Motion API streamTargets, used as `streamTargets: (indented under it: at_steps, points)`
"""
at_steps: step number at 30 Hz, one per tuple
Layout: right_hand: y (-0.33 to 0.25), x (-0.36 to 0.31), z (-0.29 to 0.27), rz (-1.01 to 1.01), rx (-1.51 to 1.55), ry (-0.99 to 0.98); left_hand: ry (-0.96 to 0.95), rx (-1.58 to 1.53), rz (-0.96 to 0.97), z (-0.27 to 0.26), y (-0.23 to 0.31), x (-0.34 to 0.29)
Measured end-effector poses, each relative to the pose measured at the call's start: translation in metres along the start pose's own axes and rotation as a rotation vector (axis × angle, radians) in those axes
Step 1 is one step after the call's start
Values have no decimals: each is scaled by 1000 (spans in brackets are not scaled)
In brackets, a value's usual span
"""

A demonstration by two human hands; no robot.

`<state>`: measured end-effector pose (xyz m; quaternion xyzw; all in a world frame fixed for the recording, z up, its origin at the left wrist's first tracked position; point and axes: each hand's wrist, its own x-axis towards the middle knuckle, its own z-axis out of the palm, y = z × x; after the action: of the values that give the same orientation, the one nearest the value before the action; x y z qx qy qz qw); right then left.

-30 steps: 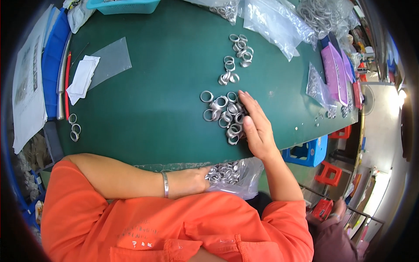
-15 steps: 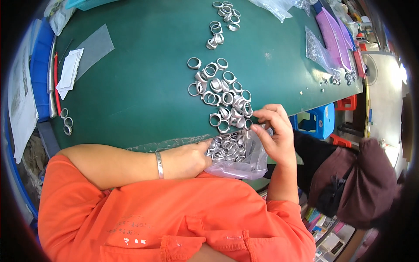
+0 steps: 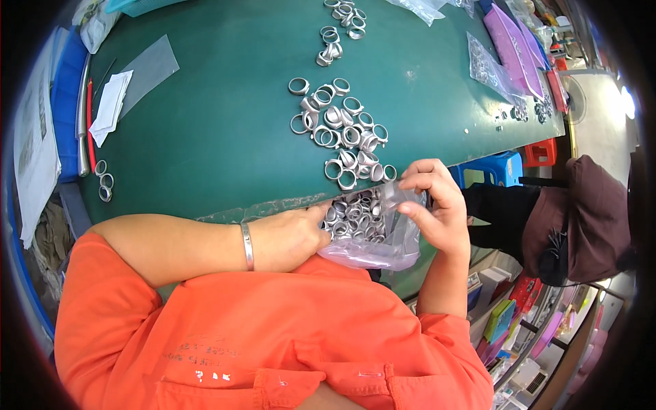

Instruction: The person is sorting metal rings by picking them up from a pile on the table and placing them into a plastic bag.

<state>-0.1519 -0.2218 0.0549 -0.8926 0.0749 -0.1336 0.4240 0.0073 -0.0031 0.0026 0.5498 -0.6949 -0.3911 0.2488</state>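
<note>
A clear plastic bag [image 3: 372,255] filled with silver-grey metal rings [image 3: 355,217] lies at the table's near edge, its mouth open toward the table. My left hand [image 3: 290,238] is closed on the bag's left side, its fingertips partly hidden at the bag's edge. At the bag's right side is my right hand [image 3: 441,205], thumb and fingers apart, with nothing visible between them. Just beyond the bag, a loose pile of similar rings [image 3: 350,137] is spread on the green tabletop [image 3: 205,130]. The nearest ring [image 3: 389,172] lies close to my right fingertips.
More rings [image 3: 331,51] lie farther back. On the left are white papers [image 3: 111,109], a red pen-like stick [image 3: 91,130], a few rings [image 3: 104,184] and a blue tray [image 3: 67,109]. A purple basket [image 3: 514,55] stands far right. Beyond the table's right edge are a blue stool [image 3: 493,169] and another person [image 3: 567,225].
My right hand has drawn back slightly from the pile, its fingers spreading apart. One ring has gone from the pile's right edge. The view has shifted slightly, and the other person has moved.
</note>
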Motion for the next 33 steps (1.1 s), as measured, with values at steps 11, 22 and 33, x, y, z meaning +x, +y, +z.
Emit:
streamTargets:
  at_steps: [11, 22, 33]
  points:
    - [11, 2, 20, -64, -180, 3, -33, 19, -26, 1, 0, 0]
    - [2, 22, 38, 17, -157, 104, -24, 2, 13, 0, 0, 2]
    - [-5, 24, 35, -23, -81, 47, 14, 3, 1, 6, -3, 0]
